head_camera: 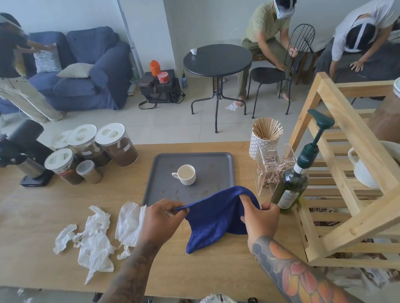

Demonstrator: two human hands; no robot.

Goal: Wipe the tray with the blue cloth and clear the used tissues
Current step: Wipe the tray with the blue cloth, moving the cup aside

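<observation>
The blue cloth (pixel 212 219) hangs stretched between both hands just above the table, in front of the tray's near edge. My left hand (pixel 160 219) pinches its left corner and my right hand (pixel 260 218) pinches its right edge. The grey tray (pixel 209 161) lies behind, smeared with stains, with a white cup (pixel 187 174) standing on it. Several crumpled white used tissues (pixel 93 240) lie on the table to the left of my left hand, one (pixel 128 224) right beside my left wrist.
A green pump bottle (pixel 291 186) stands close to my right hand. A wooden rack (pixel 356 186), a stick holder (pixel 264 133) and a clear dispenser (pixel 272 169) are at right. Lidded jars (pixel 90 151) and a grinder (pixel 25 152) stand at left. Three people work behind the table.
</observation>
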